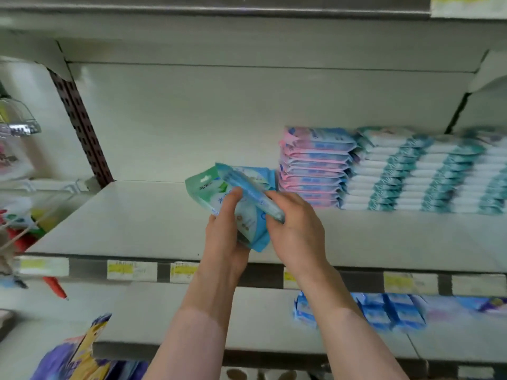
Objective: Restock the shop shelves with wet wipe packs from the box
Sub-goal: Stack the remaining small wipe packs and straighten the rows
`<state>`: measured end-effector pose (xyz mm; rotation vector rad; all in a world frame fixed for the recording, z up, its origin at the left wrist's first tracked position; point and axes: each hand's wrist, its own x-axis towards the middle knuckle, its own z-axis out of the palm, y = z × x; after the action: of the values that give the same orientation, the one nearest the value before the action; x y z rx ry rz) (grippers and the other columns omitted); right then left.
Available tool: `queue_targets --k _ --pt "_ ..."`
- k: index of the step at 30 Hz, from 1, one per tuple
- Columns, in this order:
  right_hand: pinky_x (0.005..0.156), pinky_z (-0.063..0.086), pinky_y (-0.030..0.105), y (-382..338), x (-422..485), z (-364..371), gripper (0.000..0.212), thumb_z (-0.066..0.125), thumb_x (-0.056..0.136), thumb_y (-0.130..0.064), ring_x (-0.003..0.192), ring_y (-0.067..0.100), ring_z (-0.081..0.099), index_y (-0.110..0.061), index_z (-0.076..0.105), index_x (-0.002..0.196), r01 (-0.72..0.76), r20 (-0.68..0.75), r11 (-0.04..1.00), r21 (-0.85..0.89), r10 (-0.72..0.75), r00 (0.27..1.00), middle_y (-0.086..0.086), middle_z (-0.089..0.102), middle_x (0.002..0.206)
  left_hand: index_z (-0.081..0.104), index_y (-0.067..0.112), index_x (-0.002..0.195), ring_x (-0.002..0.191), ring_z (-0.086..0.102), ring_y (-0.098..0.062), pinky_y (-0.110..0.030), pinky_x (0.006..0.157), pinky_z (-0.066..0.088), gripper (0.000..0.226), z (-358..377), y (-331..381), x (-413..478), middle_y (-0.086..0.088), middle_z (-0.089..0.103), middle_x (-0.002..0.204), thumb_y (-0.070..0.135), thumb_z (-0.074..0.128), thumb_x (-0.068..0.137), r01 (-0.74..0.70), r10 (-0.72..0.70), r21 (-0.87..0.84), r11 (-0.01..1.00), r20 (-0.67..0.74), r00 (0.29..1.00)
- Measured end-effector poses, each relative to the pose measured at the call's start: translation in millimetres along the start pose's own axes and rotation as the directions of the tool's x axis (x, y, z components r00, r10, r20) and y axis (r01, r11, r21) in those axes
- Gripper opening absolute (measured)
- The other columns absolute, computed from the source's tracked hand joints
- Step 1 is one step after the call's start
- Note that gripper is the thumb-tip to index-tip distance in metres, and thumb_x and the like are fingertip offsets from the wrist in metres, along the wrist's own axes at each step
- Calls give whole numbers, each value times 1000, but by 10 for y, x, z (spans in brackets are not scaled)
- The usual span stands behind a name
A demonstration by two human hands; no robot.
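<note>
My left hand grips a bundle of green and blue wet wipe packs from below, thumb across their face. My right hand holds a single blue wet wipe pack edge-on, lying across the top of that bundle. Both hands hover just above the front part of the white shelf. To the right on the same shelf stands a stack of pink and blue packs, close to the held packs. The box is out of view.
Stacks of white and teal packs fill the shelf's right side. Yellow price labels line the shelf edge. Blue packs lie on the shelf below. Hanging goods crowd the left, and purple bags sit lower left.
</note>
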<state>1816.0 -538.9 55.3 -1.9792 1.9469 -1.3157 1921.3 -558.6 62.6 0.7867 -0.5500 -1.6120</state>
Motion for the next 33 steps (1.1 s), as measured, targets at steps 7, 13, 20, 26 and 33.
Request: queue_targets --k 7,13,20,26,33 --pt "93 49 29 -31 313 147 32 70 74 -2 106 20 62 -11 73 105 326 48 943 59 -329 943 1 68 113 58 11 130 116 60 -29 -39 90 52 52 -46 23 399 -15 61 129 19 66 79 11 -21 -125 992 -78 997" --pt "84 47 23 100 820 16 17 58 92 -16 95 9 63 -17 72 101 -122 168 929 349 67 984 -5 70 101 61 18 119 97 66 -32 -43 79 55 35 -108 179 569 -14 69 113 14 53 86 56 -59 -109 992 -26 998" --pt "75 51 28 121 1069 161 6 69 83 -19 74 10 68 -20 74 86 -468 557 780 416 188 809 -2 75 84 62 16 119 106 65 -37 -54 93 49 33 -212 350 805 -14 69 113 13 57 87 48 -49 16 999 56 997" --pt "63 53 25 99 1142 307 8 67 85 -17 71 13 68 -19 73 90 -564 606 692 451 227 763 -2 74 80 62 17 123 109 64 -33 -50 91 51 33 -354 426 963 -12 69 116 24 59 91 82 -81 -12 997 73 994" --pt "83 54 41 -33 1308 478 18 64 86 -30 89 26 71 -14 73 90 -633 641 648 424 280 715 7 75 92 67 14 113 89 71 -29 -48 73 59 27 -394 593 1090 -12 73 104 28 62 91 170 -181 143 975 64 981"
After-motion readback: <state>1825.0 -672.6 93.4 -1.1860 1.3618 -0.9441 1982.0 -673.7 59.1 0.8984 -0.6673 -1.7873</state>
